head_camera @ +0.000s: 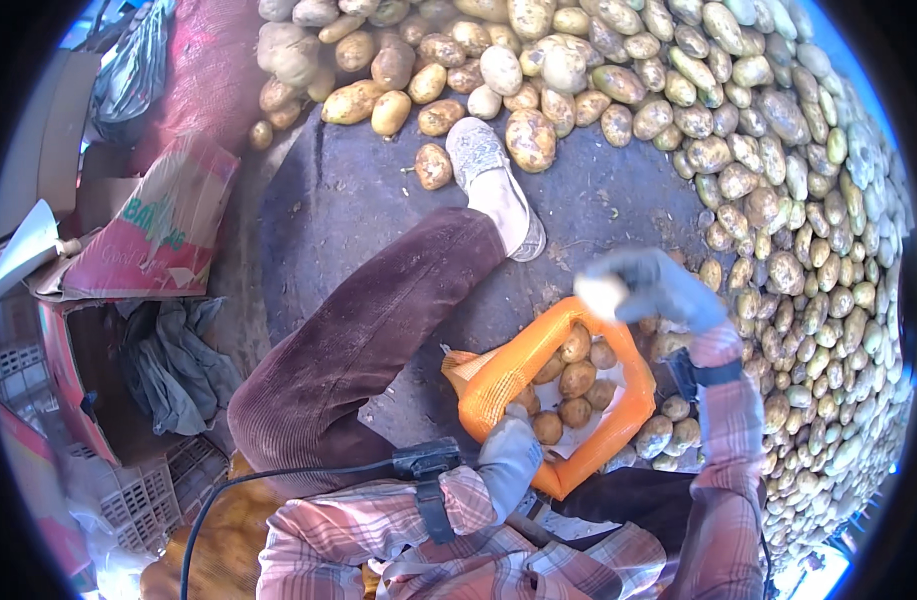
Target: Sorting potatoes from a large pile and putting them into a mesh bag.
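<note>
An orange mesh bag (pixel 629 397) with a rolled-down rim stands between my legs, its mouth facing up. Several potatoes (pixel 577 379) lie inside it over a whitish surface. My left hand (pixel 511 450), in a light glove, grips the near-left part of the rim, its fingertips curled inward. Above the far right side of the bag, my gloved right hand (pixel 657 289) holds a pale, motion-blurred potato (pixel 602 296). The ends of the right fingers are blurred.
A large potato heap (pixel 788 270) curves along the far and right sides. At left are a torn cardboard box (pixel 158 225), a plastic crate (pixel 139 502) and a red mesh sack (pixel 210 75). My shoe (pixel 479 150) rests on the dark ground sheet (pixel 338 225), near loose potatoes.
</note>
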Motion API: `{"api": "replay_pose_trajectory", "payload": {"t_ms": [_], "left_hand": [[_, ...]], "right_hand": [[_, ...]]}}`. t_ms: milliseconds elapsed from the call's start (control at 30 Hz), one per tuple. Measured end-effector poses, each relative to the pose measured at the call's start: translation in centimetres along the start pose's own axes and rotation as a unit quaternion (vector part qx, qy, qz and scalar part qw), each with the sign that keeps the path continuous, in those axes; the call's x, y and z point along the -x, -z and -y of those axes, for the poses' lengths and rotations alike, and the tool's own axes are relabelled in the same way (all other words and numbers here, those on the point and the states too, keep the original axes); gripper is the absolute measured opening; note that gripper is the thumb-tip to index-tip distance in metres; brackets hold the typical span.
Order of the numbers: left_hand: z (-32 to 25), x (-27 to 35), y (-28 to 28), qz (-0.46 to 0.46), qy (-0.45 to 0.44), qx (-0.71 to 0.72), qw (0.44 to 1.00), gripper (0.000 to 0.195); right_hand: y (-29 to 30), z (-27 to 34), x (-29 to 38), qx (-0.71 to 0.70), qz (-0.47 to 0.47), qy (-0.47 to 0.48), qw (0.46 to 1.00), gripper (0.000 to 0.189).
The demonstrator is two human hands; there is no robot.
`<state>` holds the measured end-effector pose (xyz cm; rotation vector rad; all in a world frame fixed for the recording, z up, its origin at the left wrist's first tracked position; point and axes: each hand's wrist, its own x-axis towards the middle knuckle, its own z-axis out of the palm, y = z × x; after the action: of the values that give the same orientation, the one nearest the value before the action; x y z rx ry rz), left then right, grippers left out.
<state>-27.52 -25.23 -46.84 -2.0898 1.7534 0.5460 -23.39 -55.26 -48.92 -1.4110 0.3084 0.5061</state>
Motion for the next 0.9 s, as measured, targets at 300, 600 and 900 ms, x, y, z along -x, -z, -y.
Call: {"api": "replay_pose_trajectory", "payload": {"t_ms": [300,600,900], "left_hand": [[0.0,-1.3,0.1,0.016,-0.024,0.09,0.996,0.021],[-0.3,-2.6,0.0,0.03,-0.019,0.115,0.993,0.019],[-0.7,-2.5,-0.3,0.036,-0.032,0.114,0.992,0.017]], "right_hand": [[-6.8,1.1,-23.8,0.536,-0.22,0.238,0.78,0.034],[-9.7,0.6,-27.7,0.637,-0.196,0.062,0.743,0.033],[-9.5,1.2,-26.1,0.762,-0.056,0.06,0.642,0.045]]}}
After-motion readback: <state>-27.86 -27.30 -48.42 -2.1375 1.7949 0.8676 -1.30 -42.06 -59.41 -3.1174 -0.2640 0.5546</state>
